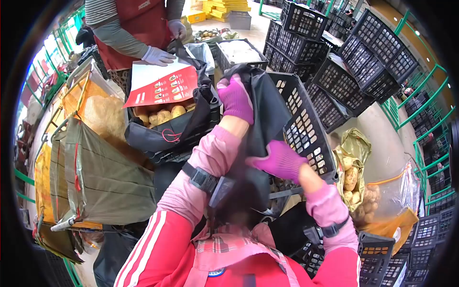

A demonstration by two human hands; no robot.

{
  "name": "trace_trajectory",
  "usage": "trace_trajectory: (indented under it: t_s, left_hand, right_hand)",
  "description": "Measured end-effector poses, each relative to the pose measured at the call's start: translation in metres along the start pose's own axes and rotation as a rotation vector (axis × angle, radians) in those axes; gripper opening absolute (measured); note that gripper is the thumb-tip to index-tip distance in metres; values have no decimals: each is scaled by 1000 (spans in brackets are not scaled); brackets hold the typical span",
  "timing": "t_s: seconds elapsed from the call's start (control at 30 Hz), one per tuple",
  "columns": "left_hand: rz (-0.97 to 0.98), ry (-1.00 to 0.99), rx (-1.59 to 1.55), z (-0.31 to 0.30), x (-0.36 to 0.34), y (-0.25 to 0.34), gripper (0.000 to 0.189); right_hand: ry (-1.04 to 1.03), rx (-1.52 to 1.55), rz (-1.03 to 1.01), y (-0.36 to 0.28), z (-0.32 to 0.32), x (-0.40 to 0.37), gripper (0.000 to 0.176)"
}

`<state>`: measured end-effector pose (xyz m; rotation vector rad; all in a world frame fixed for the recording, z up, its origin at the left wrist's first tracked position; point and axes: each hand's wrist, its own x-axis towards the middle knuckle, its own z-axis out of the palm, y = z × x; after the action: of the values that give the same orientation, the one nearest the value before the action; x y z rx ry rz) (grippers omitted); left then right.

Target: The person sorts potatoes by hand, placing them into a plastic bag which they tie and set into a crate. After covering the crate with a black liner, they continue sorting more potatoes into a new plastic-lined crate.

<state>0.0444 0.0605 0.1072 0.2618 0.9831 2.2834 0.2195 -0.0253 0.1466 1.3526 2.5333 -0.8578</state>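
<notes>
My left hand [235, 99], in a purple knit glove, is closed on the upper edge of a black plastic bag [268, 103]. Lower down, my right hand [281, 159], gloved the same way, pinches another part of the bag with thumb and fingers. The bag hangs loosely in a black slatted crate [306, 119] in front of me, and its near part is blurred. Just left of my left hand stands a second crate lined with a black bag [158, 136], with potatoes [165, 116] inside. A red and white printed sheet [165, 86] partly covers them.
A co-worker's white-gloved hand [159, 56] rests on the printed sheet. Stacked black crates [294, 45] stand at the back right. Sacks of potatoes [350, 177] lie to my right. A grey-green sack [107, 172] stands on my left. Yellow pallets [224, 8] are far back.
</notes>
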Motion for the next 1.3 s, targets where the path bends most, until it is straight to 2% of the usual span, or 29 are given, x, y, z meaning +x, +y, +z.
trace_trajectory:
  t_s: [0.03,0.07,0.1,0.13,0.17,0.23,0.27,0.3,0.37,0.47,0.5,0.53,0.57,0.63,0.67,0.73,0.77,0.83,0.9,0.93,0.97,1.03,1.1,1.17,1.27,1.3]
  left_hand:
    - [10,-41,44,-5,16,-13,13]
    - [-102,-20,-15,7,-13,18,16]
    - [-99,-64,-81,7,-12,25,15]
    - [-97,-106,-146,4,-10,31,15]
    - [-96,-147,-209,0,-9,36,15]
    - [-139,-182,-151,-19,-7,41,14]
    - [-155,-200,-120,-35,4,27,14]
    - [-166,-220,-88,-46,14,18,15]
    - [-254,-72,-47,-43,-7,23,16]
    - [-297,-122,57,-55,-6,10,11]
    - [-307,-171,107,-60,-4,6,11]
    - [-319,-222,161,-63,-4,-1,11]
    - [-242,-241,138,-66,-5,-12,12]
    - [-80,-283,80,-66,-9,-30,12]
    - [-89,-311,24,-63,-21,-26,18]
    - [181,-274,366,-53,-43,-12,24]
    - [314,-247,541,-50,-56,-1,27]
    - [506,-400,668,-55,-81,18,26]
    - [766,-529,802,-64,-82,15,25]
    - [704,-540,853,-67,-84,17,30]
    - [730,-541,866,-68,-87,16,30]
    - [797,-557,886,-63,-89,16,29]
    - [840,-662,873,-59,-101,17,27]
    - [816,-727,849,-56,-125,25,27]
    - [570,-789,702,-75,-144,38,25]
    - [491,-795,637,-80,-145,44,26]
  right_hand:
    - [65,17,69,9,15,20,75]
    - [178,-3,53,21,21,39,60]
    - [236,-114,20,27,9,55,46]
    - [528,-145,87,56,7,88,35]
    - [627,-130,164,48,-24,77,29]
    - [777,-227,178,82,-66,107,32]
    - [703,-346,94,142,-73,153,35]
    - [442,-405,-4,155,-73,155,40]
    - [-25,-482,-101,147,-73,144,41]
    - [304,-186,16,69,-79,46,35]
    - [432,-263,137,33,-84,16,31]
    - [697,-169,28,34,-71,2,29]
    - [941,-69,-244,34,-55,-4,27]
    - [1179,-175,-516,8,-37,-15,26]
    - [1179,-281,-527,8,-37,-13,27]
    - [1165,-485,-555,14,-32,2,29]
    - [788,-429,-357,39,-30,15,34]
    - [110,-371,21,68,-43,30,39]
    - [194,-366,35,77,-71,6,44]
    - [575,122,-293,105,-69,5,43]
    - [732,463,-338,106,-83,2,40]
    - [722,526,-279,60,-93,-26,30]
    - [510,223,-269,27,-76,-24,25]
    - [238,83,-168,32,-52,-2,23]
    - [1,723,-191,64,-26,-5,24]
    - [89,800,-204,72,-20,-7,24]
